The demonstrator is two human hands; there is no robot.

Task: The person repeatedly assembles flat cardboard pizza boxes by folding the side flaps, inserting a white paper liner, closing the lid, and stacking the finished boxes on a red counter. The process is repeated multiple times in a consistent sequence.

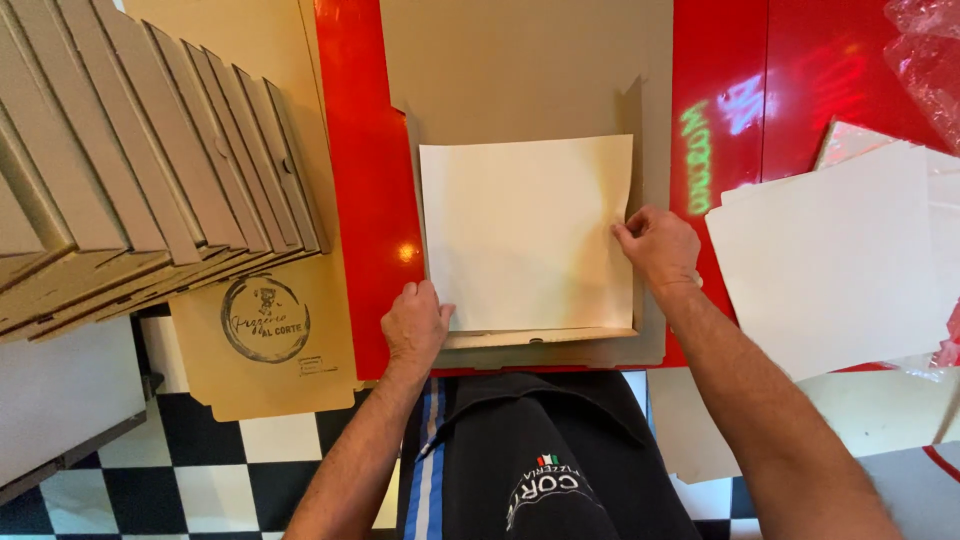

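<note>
Head view: paper sheet (525,235) lies in the open cardboard box (530,75) on the red table (365,150). Right hand (657,246) pinches its right edge; left hand (415,322) rests flat on the corner, holding nothing (light, floppy, probably best held by the edges).

Glossy red tabletop (365,180) with a bright light glare and green glowing reflection (697,158), black-and-white checkered tile floor (215,470) below, slanted stack of brown cardboard boxes (130,150) at left, loose white paper sheets (835,255) at right, crinkled clear plastic wrap (925,50) top right.
</note>
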